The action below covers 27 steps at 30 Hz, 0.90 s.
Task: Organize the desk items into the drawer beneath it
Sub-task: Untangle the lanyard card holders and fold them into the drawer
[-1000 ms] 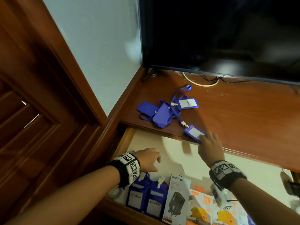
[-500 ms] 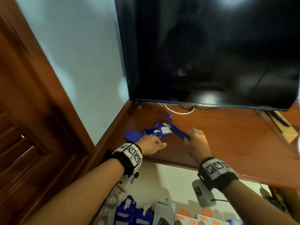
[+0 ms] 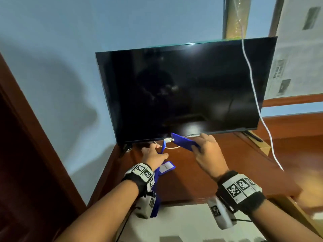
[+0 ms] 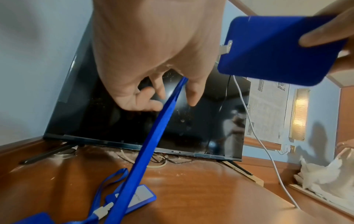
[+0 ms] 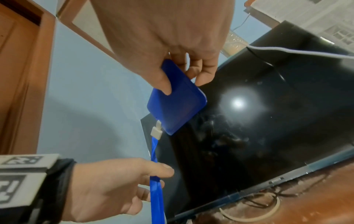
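Note:
My right hand (image 3: 201, 145) pinches a blue badge holder (image 3: 183, 141) and holds it in the air in front of the TV. In the right wrist view the thumb and fingers (image 5: 162, 84) clamp the holder (image 5: 176, 106). A white clip joins it to a blue lanyard strap (image 3: 163, 147) that hangs down taut. My left hand (image 3: 154, 155) grips that strap (image 4: 149, 144) between thumb and curled fingers, just below the holder (image 4: 268, 50). A second blue badge holder (image 4: 141, 195) with a white label lies on the wooden desk (image 3: 227, 154), tangled in more strap.
A black TV (image 3: 183, 93) stands at the back of the desk, with a white cable (image 3: 253, 93) hanging across its right side. The open drawer (image 3: 174, 224) shows at the bottom edge. A wooden door frame (image 3: 35, 137) is on the left. Crumpled white paper (image 4: 325, 178) lies at the far right.
My right hand lifted the badge holder off the desk's front edge and up before the TV. My left hand left the drawer and took hold of the strap. The head view tilted upward.

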{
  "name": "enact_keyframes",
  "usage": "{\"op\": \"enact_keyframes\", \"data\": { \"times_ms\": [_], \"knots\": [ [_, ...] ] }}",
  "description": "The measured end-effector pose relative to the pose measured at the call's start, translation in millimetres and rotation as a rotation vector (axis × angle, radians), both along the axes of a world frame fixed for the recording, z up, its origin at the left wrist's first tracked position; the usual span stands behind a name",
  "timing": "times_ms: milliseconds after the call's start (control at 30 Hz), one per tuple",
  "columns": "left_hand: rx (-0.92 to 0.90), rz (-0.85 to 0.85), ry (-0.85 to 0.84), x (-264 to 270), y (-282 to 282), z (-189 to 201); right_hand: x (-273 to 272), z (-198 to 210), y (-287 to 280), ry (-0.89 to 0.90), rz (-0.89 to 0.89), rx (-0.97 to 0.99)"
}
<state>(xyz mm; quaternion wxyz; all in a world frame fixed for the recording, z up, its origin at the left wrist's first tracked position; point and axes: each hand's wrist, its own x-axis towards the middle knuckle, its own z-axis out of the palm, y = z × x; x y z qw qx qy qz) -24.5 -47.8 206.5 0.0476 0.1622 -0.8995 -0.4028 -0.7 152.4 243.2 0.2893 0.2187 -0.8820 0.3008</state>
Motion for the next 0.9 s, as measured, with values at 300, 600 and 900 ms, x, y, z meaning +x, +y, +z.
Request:
{"op": "enact_keyframes", "data": {
  "times_ms": [300, 600, 900],
  "knots": [
    [-0.122, -0.084, -0.134, -8, -21, -4, -7, 45, 15, 0.112, -0.179, -0.050],
    [-0.243, -0.107, -0.211, -21, -41, -4, -18, 55, 31, 0.078, -0.380, -0.262],
    [-0.142, -0.071, 0.092, -64, -47, 73, -31, 20, 39, -0.145, -0.375, -0.274]
  ]
}}
